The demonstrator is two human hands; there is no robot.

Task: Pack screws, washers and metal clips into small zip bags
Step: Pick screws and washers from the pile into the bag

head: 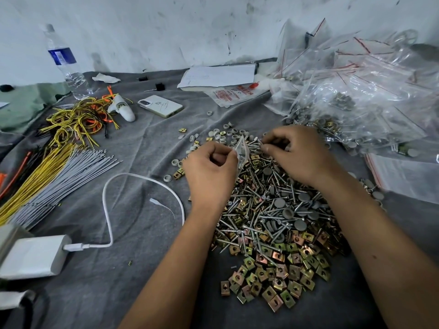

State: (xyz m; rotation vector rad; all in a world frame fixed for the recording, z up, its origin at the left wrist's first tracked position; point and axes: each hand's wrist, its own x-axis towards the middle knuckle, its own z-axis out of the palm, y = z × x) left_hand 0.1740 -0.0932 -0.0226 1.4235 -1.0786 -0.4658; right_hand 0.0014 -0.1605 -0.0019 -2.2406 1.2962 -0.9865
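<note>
A heap of screws (256, 210) with grey round caps lies on the grey cloth in front of me. Brass-coloured metal clips (273, 276) spread along its near edge. Grey ring washers (221, 136) are scattered at the far side. My left hand (211, 172) pinches a small clear zip bag (242, 150) and holds it upright over the heap. My right hand (299, 153) pinches a few screws (257, 140) at the mouth of the bag.
Filled zip bags (356, 91) pile up at the right. Yellow and grey wires (54, 167) lie at the left, with a water bottle (66, 65), a phone (160, 106) and a white charger (33, 255) with its cable (142, 181).
</note>
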